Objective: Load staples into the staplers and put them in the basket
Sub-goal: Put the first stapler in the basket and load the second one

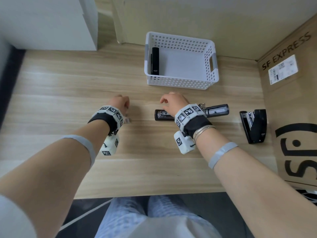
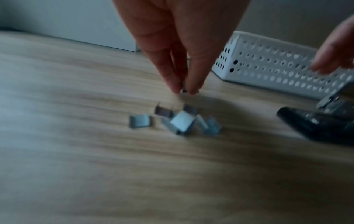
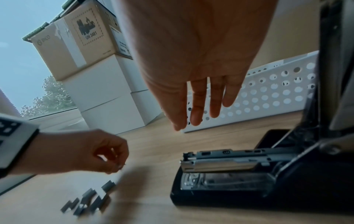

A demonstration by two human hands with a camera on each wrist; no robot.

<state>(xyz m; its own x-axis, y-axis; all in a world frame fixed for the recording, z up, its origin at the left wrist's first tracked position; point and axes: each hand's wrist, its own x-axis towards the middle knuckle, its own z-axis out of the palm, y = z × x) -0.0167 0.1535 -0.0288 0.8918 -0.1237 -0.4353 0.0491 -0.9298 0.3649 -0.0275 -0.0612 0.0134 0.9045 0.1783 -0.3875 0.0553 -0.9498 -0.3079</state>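
Observation:
A black stapler point(image 1: 163, 115) lies flipped open mid-table, its metal magazine point(image 3: 220, 160) bare and its lid point(image 1: 217, 109) folded back to the right. My right hand point(image 1: 171, 100) hovers over it with straight fingers point(image 3: 199, 106) and holds nothing. Several short staple strips point(image 2: 178, 121) lie loose on the wood to the left of it. Just above them my left hand point(image 1: 120, 102) pinches one small staple strip point(image 2: 184, 89) between thumb and fingertips. Another black stapler point(image 1: 155, 60) lies inside the white perforated basket point(image 1: 178, 82) at its left wall. A third stapler point(image 1: 253, 125) lies at the right.
A large cardboard box point(image 1: 291, 100) walls off the right side, close to the third stapler. White boxes point(image 3: 107, 94) stand at the back left with a brown carton point(image 3: 76, 42) on top. The table's front edge point(image 1: 145, 194) runs just above my lap.

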